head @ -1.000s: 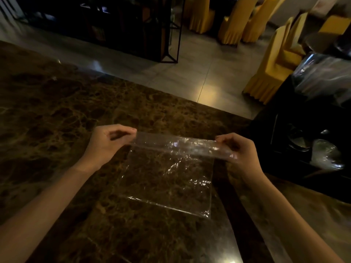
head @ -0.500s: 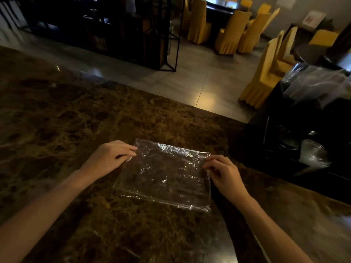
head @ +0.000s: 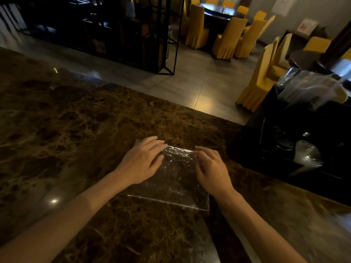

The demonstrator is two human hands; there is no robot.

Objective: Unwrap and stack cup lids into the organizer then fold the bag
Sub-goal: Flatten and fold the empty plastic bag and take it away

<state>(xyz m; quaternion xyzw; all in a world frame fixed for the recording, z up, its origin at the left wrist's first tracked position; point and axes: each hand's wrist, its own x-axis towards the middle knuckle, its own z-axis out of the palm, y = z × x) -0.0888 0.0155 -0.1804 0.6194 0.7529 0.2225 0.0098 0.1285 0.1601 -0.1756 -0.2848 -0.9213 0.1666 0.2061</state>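
Note:
A clear plastic bag (head: 175, 179) lies flat and folded on the dark marble counter (head: 76, 130). My left hand (head: 143, 160) rests palm down on the bag's left part, fingers straight and spread. My right hand (head: 211, 168) presses on the bag's right part with its fingers slightly bent. The black organizer (head: 296, 149) stands at the right, with a clear stack of cup lids (head: 306, 153) showing in one compartment.
More crumpled clear plastic (head: 311, 88) sits on top of the black organizer. Beyond the counter's far edge lie a tiled floor, a black metal shelf (head: 133, 35) and yellow-covered chairs (head: 258, 78).
The raised far edge of the bag came down onto the rest of it, folding it. Both hands then let go of its edges and moved onto its top, pressing it flat.

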